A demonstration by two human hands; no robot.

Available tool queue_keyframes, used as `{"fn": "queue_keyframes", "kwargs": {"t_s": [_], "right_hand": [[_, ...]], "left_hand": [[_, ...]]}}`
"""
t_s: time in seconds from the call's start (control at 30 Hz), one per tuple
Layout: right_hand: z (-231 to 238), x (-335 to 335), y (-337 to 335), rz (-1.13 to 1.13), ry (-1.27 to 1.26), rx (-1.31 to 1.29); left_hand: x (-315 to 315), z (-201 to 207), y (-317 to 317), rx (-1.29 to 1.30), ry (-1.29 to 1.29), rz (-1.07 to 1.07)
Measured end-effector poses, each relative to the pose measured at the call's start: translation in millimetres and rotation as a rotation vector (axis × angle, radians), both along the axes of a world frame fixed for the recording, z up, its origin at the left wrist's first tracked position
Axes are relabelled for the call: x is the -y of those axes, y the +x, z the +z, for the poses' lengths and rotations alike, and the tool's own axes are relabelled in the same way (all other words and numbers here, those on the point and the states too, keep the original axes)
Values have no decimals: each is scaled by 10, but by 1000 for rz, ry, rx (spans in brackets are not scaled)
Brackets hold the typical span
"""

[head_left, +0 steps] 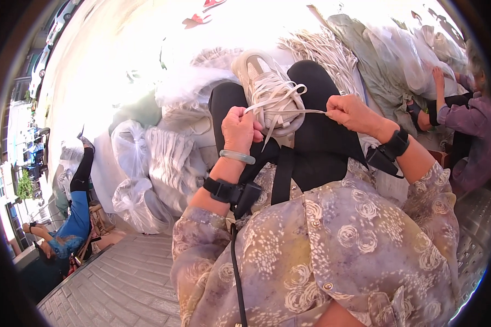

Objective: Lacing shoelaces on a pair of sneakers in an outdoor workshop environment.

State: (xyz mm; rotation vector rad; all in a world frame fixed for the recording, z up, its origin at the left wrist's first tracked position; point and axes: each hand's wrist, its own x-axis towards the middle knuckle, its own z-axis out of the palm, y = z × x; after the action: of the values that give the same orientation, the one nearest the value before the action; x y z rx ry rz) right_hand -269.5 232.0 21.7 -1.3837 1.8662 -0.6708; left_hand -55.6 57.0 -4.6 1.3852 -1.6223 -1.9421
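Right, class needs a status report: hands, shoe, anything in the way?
Left hand fisted on a lace end, right hand pinching the other, pulled taut. Pale sneaker resting on the black-trousered lap. Nothing blocking the laces.

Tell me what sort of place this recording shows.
Probably an outdoor street-side work spot: sunlit pavement, parked cars by buildings, and heaps of filled plastic bags. The left hand and right hand pull laces on a pale sneaker.

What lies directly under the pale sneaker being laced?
The sneaker rests on the person's black-trousered knees. Its sole and whatever lies beneath the legs are hidden.
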Motion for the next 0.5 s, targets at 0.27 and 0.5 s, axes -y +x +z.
{"fn": "queue_keyframes", "kwargs": {"t_s": [0.27,0.5], "right_hand": [[-333,195,-156,-472,28,438],[-519,230,-177,-593,70,441]], "left_hand": [[249,-85,574,-144,42,229],[457,-225,1192,-158,112,496]]}}
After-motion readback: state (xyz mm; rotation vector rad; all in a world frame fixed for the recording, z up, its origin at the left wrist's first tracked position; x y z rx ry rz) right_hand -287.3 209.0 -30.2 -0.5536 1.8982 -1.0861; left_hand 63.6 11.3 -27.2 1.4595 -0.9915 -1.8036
